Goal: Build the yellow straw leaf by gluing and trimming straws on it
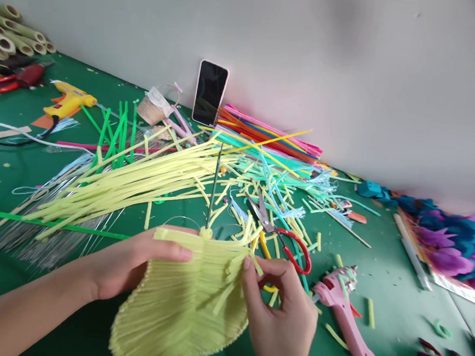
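A pale yellow fan-shaped piece (166, 305), built from close rows of fuzzy stems with a central ridge, is in front of me. My left hand (141, 258) grips its upper left side, thumb on the near face and the other fingers hidden behind. At the upper right edge, my right hand (279, 311) pinches the end of a yellow pipe cleaner (256, 264) between thumb and forefinger. Loose stem ends stick out from the face near there. A thin dark green rod (213, 192) rises from the top of the ridge.
Behind the piece lie a pile of yellow pipe cleaners (137, 177) and red-handled scissors (275, 223). A pink glue gun (345, 317) rests at right, a yellow glue gun (68, 100) at left. A phone (210, 92) leans against the wall. Purple and blue flowers (454, 238) lie far right.
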The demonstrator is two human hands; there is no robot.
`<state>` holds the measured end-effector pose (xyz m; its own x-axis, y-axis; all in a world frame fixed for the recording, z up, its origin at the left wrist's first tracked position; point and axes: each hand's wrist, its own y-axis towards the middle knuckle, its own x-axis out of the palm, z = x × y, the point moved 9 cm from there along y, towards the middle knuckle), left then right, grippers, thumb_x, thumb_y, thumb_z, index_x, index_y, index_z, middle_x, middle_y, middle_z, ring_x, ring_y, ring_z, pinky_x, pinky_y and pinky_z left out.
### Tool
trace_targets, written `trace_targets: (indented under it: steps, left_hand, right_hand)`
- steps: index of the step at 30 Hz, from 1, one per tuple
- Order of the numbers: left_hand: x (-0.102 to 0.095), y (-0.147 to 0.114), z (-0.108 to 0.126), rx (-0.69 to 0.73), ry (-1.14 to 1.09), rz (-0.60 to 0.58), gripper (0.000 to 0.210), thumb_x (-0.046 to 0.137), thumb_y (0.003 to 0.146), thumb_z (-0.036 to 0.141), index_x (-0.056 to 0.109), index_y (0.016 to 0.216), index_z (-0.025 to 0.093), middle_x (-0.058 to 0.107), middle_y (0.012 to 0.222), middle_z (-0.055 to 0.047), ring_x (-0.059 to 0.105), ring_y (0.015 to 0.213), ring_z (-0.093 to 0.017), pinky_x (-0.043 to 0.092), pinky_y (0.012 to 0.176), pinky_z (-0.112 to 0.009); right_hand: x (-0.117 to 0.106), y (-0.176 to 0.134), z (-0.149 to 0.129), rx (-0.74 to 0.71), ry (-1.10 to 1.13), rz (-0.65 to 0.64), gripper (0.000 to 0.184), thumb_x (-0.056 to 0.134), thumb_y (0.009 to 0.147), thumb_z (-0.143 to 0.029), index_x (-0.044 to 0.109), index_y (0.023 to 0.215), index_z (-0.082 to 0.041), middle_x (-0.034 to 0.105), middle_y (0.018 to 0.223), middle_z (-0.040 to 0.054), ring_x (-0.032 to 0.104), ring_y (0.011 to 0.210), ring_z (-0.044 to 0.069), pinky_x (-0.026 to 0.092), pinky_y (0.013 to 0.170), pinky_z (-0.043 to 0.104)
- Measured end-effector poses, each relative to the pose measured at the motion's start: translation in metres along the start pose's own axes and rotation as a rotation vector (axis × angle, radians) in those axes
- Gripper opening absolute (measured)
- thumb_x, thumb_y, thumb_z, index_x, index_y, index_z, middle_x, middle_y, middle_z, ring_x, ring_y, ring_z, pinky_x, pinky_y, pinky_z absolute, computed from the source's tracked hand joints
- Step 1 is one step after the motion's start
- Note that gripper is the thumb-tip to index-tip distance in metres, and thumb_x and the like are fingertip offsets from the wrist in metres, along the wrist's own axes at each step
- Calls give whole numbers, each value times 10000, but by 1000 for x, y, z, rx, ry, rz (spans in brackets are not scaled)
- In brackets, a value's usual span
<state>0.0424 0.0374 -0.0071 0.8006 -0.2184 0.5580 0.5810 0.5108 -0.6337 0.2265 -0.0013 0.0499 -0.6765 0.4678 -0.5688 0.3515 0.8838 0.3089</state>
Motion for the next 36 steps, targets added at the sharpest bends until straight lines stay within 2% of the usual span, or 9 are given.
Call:
trace_targets:
  steps: [4,7,9,12,15,18,24,30,36]
  left_hand:
    - [2,5,-7,-18,-2,-29,333,812,684,306,791,1009,238,801,930,-55,729,916,-276,517,881,-362]
    - [-6,10,-8,-8,-45,18,304,805,703,314,795,993,223,800,906,-51,732,898,-263,528,834,-329]
    - [-9,12,-7,-10,-76,29,279,782,734,297,794,999,210,799,918,-59,735,898,-259,533,830,-321]
    - [-8,12,-6,-24,-104,-3,270,734,786,277,785,1038,193,793,1000,-77,728,965,-264,527,887,-325]
    - [-2,12,-6,-36,-137,-58,278,694,817,260,775,1075,191,783,1059,-78,710,1040,-270,516,933,-328]
    - [-1,13,-9,-39,-156,-69,261,670,833,248,779,1061,186,787,1041,-80,717,1021,-263,524,914,-317]
    - [-6,17,-16,-70,-175,-28,224,689,814,298,787,995,209,794,932,-58,739,901,-238,544,826,-296]
    - [-10,18,-17,-73,-141,24,271,744,754,331,784,995,215,793,964,-63,732,956,-274,540,857,-332]
    - [-7,12,-16,-78,-122,108,268,787,677,308,794,918,191,797,841,-74,746,895,-300,562,791,-346]
  right_hand:
    - [-2,-6,-31,-317,-198,42,130,638,857,-127,625,849,-257,666,691,17,608,600,167,471,607,294]
    - [-1,-5,-35,-344,-137,5,156,672,825,-120,661,912,-249,698,733,33,641,654,190,491,648,310]
    - [-2,0,-23,-207,23,-47,130,668,846,-208,702,967,-244,710,784,47,647,689,202,496,660,321]
    - [2,5,14,171,309,-109,197,630,894,-391,759,915,-244,695,740,38,626,654,186,482,610,297]
    - [20,-3,43,534,598,-215,245,731,817,-479,768,877,-244,699,712,21,627,650,167,480,600,260]
    - [40,-13,44,711,819,-342,295,821,720,-474,773,905,-249,746,803,38,678,751,212,520,680,298]
    - [55,-24,40,898,974,-418,248,860,679,-409,778,847,-247,765,809,38,690,727,219,522,681,316]
    - [55,-23,53,883,948,-387,243,894,637,-394,779,770,-226,760,746,31,671,664,175,493,612,250]
    - [55,-25,57,872,907,-346,241,908,629,-373,759,723,-209,744,671,18,609,565,118,452,538,196]
